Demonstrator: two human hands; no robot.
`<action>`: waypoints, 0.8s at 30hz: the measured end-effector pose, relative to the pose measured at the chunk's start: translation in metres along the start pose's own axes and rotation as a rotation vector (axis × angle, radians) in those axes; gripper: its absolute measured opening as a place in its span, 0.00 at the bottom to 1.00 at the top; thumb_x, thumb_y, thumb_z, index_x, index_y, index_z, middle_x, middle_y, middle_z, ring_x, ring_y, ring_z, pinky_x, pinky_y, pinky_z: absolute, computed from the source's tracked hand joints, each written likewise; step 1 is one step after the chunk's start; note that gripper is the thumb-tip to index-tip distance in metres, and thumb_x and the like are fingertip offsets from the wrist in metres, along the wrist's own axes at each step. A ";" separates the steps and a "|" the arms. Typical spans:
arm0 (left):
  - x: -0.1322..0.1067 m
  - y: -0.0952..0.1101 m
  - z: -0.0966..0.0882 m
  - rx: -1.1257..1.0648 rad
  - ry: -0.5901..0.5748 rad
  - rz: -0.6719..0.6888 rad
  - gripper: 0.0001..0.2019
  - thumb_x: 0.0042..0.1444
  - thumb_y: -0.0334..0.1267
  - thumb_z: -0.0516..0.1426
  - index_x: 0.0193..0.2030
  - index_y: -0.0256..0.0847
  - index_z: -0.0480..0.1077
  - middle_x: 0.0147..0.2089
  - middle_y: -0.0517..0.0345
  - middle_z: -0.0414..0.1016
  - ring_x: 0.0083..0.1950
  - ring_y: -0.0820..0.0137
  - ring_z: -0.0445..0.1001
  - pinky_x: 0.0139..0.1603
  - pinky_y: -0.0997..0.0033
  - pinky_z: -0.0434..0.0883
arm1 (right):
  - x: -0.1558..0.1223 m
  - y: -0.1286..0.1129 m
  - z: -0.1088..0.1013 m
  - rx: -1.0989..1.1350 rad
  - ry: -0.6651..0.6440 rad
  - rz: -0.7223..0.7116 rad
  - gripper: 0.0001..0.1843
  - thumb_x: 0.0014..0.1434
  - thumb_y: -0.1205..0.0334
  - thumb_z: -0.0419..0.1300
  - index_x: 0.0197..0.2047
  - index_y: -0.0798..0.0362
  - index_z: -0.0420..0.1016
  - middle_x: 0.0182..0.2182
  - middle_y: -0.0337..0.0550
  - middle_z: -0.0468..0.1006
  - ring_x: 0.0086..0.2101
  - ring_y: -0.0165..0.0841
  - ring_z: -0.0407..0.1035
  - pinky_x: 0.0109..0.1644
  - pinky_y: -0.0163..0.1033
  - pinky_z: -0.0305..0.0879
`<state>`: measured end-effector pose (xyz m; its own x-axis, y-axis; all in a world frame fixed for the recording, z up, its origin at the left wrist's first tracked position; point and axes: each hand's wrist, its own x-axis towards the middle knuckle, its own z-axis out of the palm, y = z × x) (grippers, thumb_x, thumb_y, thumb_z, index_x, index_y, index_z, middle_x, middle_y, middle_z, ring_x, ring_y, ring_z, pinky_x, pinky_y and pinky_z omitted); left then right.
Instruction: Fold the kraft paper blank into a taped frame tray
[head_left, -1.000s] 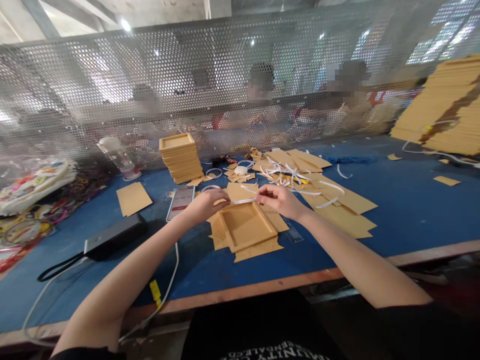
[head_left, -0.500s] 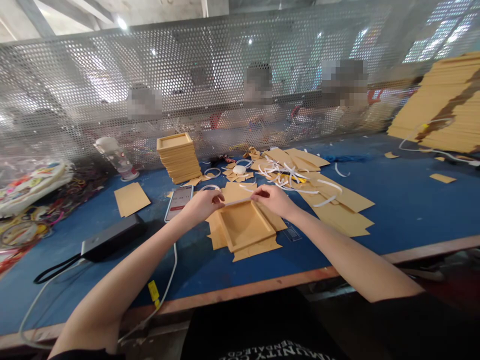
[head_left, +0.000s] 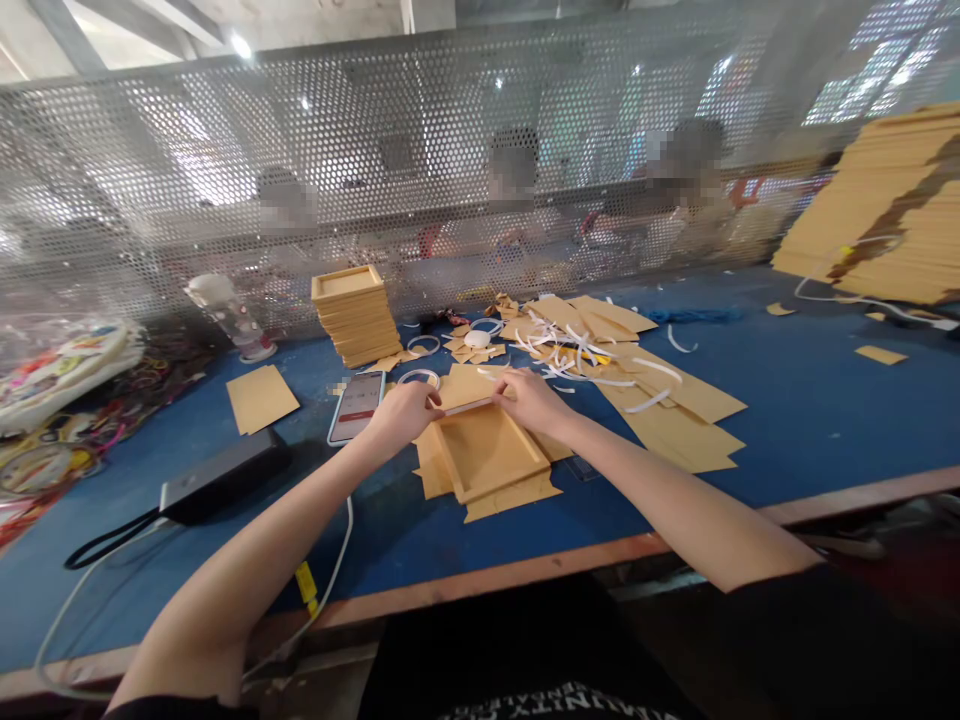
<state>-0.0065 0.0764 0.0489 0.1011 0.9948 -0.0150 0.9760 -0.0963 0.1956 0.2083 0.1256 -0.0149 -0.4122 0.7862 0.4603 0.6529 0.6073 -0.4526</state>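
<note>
A shallow brown cardboard tray (head_left: 495, 455) lies in front of me with raised folded edges on its near and right sides. Along its far edge runs a narrow pale strip (head_left: 469, 405). My left hand (head_left: 407, 410) pinches the far left corner, fingers bent and pressed together. At the far right corner, my right hand (head_left: 529, 398) grips the same edge between thumb and fingers. Both fingertips partly hide the edge. Beneath the tray, flat cardboard pieces (head_left: 517, 495) stick out on several sides.
Finished-looking trays stand in a stack (head_left: 358, 320) at back left. A phone (head_left: 356, 408), a black case (head_left: 225, 475) and a white cable (head_left: 347, 545) lie left. White strips (head_left: 574, 345) cover loose cardboard sheets (head_left: 694, 440) on the right. A perforated metal screen (head_left: 450, 130) closes the back.
Both hands have come slightly nearer and to the left along the tray's far edge, still gripping it. The pale strip there now looks more upright. The tray has barely moved.
</note>
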 end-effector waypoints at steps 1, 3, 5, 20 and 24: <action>0.000 0.000 0.001 0.006 -0.003 -0.001 0.08 0.55 0.38 0.61 0.41 0.41 0.77 0.39 0.56 0.80 0.42 0.63 0.77 0.43 0.69 0.69 | 0.000 0.000 0.001 -0.003 -0.002 -0.004 0.07 0.55 0.69 0.60 0.26 0.51 0.70 0.32 0.43 0.78 0.39 0.39 0.70 0.46 0.42 0.62; 0.001 0.001 0.003 0.022 -0.007 -0.004 0.08 0.56 0.38 0.60 0.42 0.41 0.77 0.40 0.54 0.80 0.44 0.62 0.77 0.44 0.68 0.69 | -0.001 0.001 0.003 -0.005 -0.003 -0.010 0.07 0.55 0.69 0.59 0.26 0.51 0.71 0.31 0.44 0.78 0.39 0.38 0.70 0.44 0.42 0.62; 0.003 0.001 0.005 0.041 -0.006 -0.010 0.09 0.57 0.38 0.60 0.42 0.40 0.77 0.42 0.52 0.80 0.47 0.60 0.76 0.46 0.67 0.69 | -0.002 0.001 0.004 -0.010 -0.003 -0.011 0.07 0.55 0.69 0.59 0.26 0.52 0.71 0.31 0.44 0.78 0.38 0.38 0.70 0.43 0.41 0.62; -0.001 0.006 0.009 0.102 -0.031 0.011 0.08 0.58 0.34 0.56 0.35 0.40 0.78 0.39 0.50 0.80 0.43 0.61 0.77 0.45 0.68 0.69 | -0.001 0.001 0.007 -0.014 0.000 0.001 0.07 0.54 0.71 0.59 0.26 0.52 0.70 0.29 0.43 0.76 0.34 0.36 0.70 0.40 0.39 0.63; -0.002 0.008 0.009 0.108 -0.025 0.006 0.08 0.58 0.33 0.56 0.35 0.39 0.78 0.39 0.50 0.80 0.44 0.62 0.77 0.46 0.69 0.69 | -0.002 0.001 0.007 -0.017 0.000 -0.003 0.08 0.55 0.72 0.59 0.26 0.52 0.70 0.29 0.43 0.76 0.34 0.35 0.70 0.39 0.39 0.63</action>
<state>0.0024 0.0731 0.0414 0.1102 0.9932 -0.0387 0.9904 -0.1064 0.0885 0.2051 0.1259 -0.0218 -0.4146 0.7842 0.4617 0.6621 0.6080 -0.4381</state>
